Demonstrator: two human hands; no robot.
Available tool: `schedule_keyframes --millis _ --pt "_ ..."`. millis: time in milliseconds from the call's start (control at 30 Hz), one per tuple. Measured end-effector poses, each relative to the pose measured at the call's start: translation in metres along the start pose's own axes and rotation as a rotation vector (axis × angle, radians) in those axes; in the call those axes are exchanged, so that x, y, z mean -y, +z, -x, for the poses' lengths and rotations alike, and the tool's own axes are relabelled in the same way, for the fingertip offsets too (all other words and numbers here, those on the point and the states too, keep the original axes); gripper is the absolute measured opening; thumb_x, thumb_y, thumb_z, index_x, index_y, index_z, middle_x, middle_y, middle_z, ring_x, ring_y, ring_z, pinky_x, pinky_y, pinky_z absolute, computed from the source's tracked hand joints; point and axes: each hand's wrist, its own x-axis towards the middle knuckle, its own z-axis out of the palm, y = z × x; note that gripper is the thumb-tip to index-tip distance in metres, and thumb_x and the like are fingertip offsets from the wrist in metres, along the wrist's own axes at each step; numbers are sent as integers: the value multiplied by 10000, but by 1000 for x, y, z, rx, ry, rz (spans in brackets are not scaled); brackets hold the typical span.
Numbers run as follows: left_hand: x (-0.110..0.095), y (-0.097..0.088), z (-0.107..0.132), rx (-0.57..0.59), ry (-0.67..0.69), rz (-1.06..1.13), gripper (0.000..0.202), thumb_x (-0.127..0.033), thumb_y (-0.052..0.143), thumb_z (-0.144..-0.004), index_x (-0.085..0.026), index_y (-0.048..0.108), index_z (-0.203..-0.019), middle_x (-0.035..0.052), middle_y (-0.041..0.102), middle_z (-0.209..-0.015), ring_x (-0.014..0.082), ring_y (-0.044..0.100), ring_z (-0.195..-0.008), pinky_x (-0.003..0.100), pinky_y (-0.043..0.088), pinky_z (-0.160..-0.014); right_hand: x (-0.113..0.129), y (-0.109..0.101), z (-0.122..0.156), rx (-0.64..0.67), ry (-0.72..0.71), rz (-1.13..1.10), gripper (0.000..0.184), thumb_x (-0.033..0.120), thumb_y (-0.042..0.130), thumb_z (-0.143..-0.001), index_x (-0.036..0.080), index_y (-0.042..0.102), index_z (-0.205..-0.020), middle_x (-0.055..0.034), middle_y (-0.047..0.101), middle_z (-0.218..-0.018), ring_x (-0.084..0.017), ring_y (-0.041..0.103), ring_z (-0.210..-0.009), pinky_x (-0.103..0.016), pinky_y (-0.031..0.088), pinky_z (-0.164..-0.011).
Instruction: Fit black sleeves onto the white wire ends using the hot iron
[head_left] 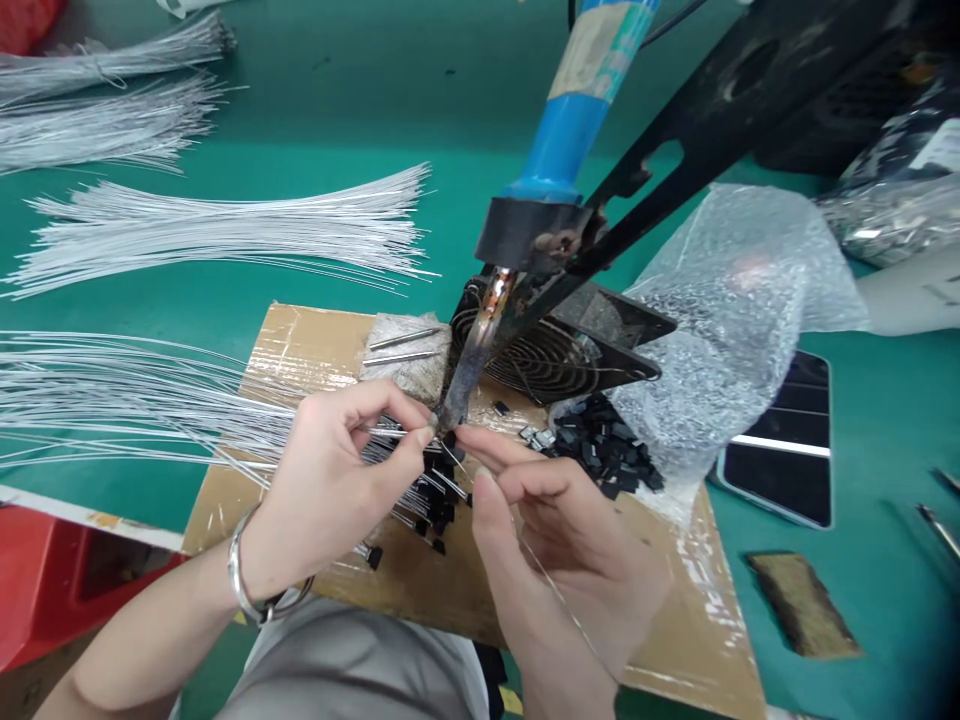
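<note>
My left hand (349, 475) is closed in a pinch just left of the soldering iron's tip (452, 408). A thin white wire seems to run into its fingertips; the end there is small and partly hidden. My right hand (562, 540) pinches a strand of solder wire (559, 590), which trails down across the palm. Its forefinger points at the iron's tip from the right. The blue-handled soldering iron (559, 150) slants down between both hands. Below them lie white wires with black connectors (439, 500) on their ends.
A black metal arm (697, 130) holds the iron, beside a fan with a round grille (544, 360). Loose black pieces (604, 440) lie near bubble wrap (712, 330) on cardboard (675, 600). White wire bundles (225, 230) lie left; a phone (784, 440) and brown pad (804, 605) lie right.
</note>
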Motion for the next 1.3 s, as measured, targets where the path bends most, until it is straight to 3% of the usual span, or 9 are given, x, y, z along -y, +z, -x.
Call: schedule_keyframes --millis 1300 --pt "2 0 1 2 -1 -28 85 -208 663 -819 -190 716 -756 52 792 -845 208 723 -806 294 520 -637 2 3 0 -21 8 -12 185 191 712 -937 238 632 -778 -49 843 -1062 -220 807 -1015 -340 618 -885"
